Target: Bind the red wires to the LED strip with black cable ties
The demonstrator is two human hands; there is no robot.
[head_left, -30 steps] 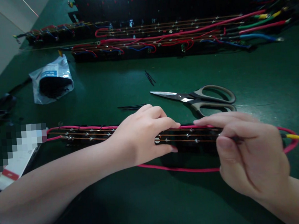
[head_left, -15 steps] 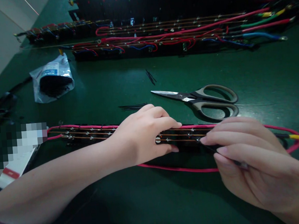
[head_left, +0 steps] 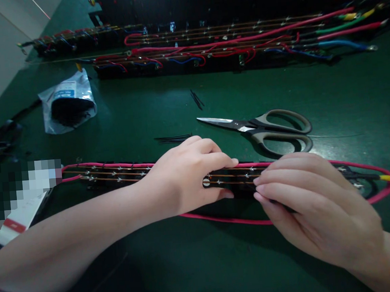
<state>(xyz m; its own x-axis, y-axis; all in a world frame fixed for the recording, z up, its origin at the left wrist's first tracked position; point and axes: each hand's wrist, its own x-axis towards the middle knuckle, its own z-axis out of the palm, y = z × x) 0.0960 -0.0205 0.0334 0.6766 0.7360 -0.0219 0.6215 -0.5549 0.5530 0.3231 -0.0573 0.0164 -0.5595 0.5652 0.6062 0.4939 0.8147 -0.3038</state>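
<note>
A long black strip [head_left: 241,190] with thin copper rods and small metal joints lies across the bench in front of me. My left hand [head_left: 192,175] is closed over its middle, fingers at the far edge and thumb at the near edge. A red cable [head_left: 115,164] runs along the strip's far side and loops around the right end. Fingertips of my right hand [head_left: 316,199] are pinched together at the strip, right of my left hand. They hold a thin black piece, apparently a cable tie, mostly hidden now. Scissors [head_left: 237,124] lie just beyond the strip.
Loose black cable ties [head_left: 172,139] and a few more [head_left: 196,99] lie on the green bench [head_left: 138,105]. A clear bag [head_left: 68,104] of black ties stands at left. Similar wired strips [head_left: 188,65] line the back. A white box [head_left: 27,204] is at the left end.
My right hand has shifted left and its thumb and fingertips have closed in at the strip, covering the thin black piece. My left hand stays in place.
</note>
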